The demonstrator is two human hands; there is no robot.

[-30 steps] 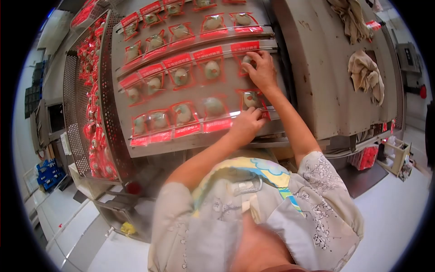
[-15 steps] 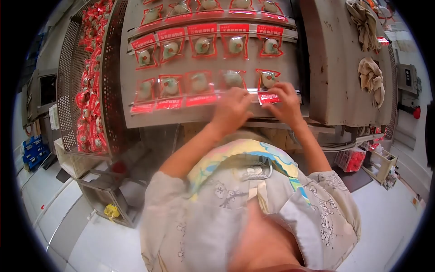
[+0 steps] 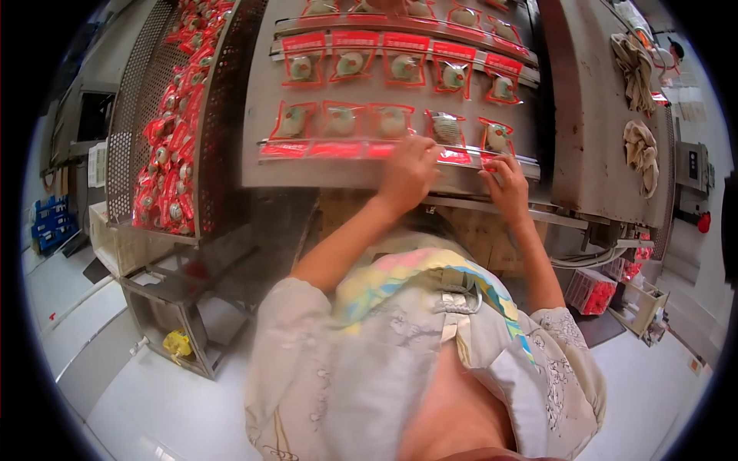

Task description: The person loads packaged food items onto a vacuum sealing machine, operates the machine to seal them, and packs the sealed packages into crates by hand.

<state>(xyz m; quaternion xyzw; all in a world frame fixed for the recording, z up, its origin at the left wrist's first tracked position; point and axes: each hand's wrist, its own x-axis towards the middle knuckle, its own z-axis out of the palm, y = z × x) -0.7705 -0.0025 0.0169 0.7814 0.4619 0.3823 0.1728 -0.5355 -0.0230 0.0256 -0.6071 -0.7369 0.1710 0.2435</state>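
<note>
Clear red-edged packets, each with a pale egg-like item, lie in rows on a metal plate (image 3: 284, 174). My left hand (image 3: 410, 173) is at the front row, its fingers pressed together at the red end of a packet (image 3: 447, 131); whether it grips that packet is hidden. To its right, my right hand (image 3: 507, 183) has its thumb and forefinger closed on the red end of the rightmost front packet (image 3: 497, 138). A metal bar (image 3: 323, 144) runs along the red ends of the front row. Another row of packets (image 3: 403, 66) lies behind, its red ends at a second bar.
On the left stands a perforated metal bin (image 3: 207, 138) heaped with red packets (image 3: 171, 154). A metal cover (image 3: 607, 146) at the right bears crumpled cloths (image 3: 640, 156). Part of another person's hand (image 3: 390, 6) shows at the top edge. A red-filled basket (image 3: 592, 292) is low on the right.
My right hand came down from the second row to the front row's right packet. My left hand shifted left to the neighbouring packet. The view has also moved.
</note>
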